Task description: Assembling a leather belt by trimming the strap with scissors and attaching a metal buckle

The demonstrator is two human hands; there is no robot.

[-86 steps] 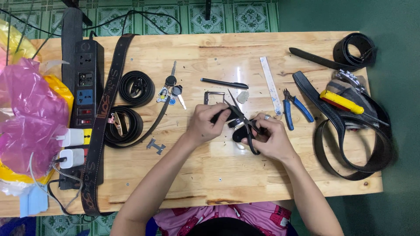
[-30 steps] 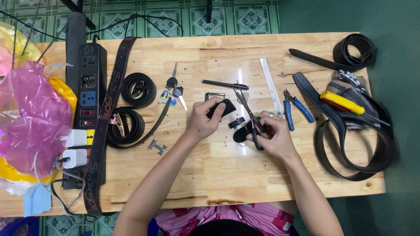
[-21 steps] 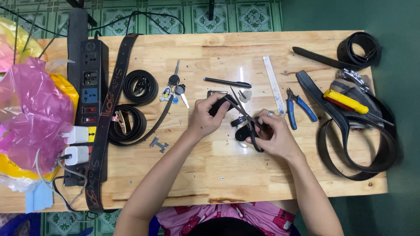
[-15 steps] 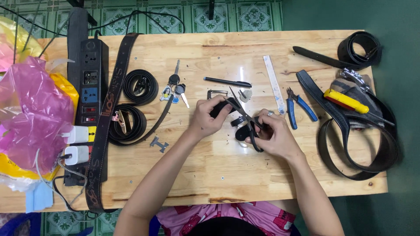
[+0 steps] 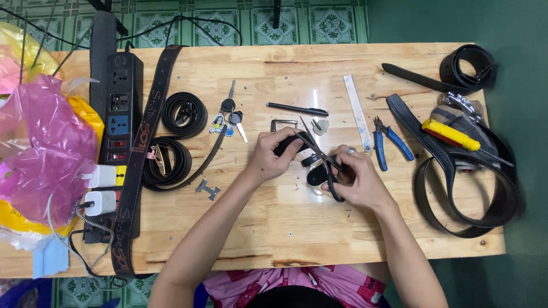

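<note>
Table [image 5: 297,228]: pale yellow wood with visible grain.
Floor tiles [image 5: 331,23]: green with a white ornamental pattern.
Power strip [image 5: 117,114]: black, with blue and red sockets.
Plastic bag [image 5: 40,148]: translucent pink over yellow.
Pliers [image 5: 391,142]: blue handles.
Screwdriver [image 5: 451,134]: yellow handle with a red band.
Belt piece [image 5: 288,145]: black.
Scissors [image 5: 322,165]: black handles, grey blades.
Long strap [image 5: 140,154]: dark brown with lighter lettering.
Chargers [image 5: 103,188]: white.
Pen [image 5: 297,108]: black.

A small home leather-repair workbench: a raw pine tabletop [image 5: 274,228] standing on patterned green floor tiles [image 5: 228,23]. Coiled belts [image 5: 182,111] lie toward its left edge beside a power strip [image 5: 121,114], while blue pliers [image 5: 388,142] and a yellow-handled screwdriver [image 5: 451,134] lie near the right edge.
</note>
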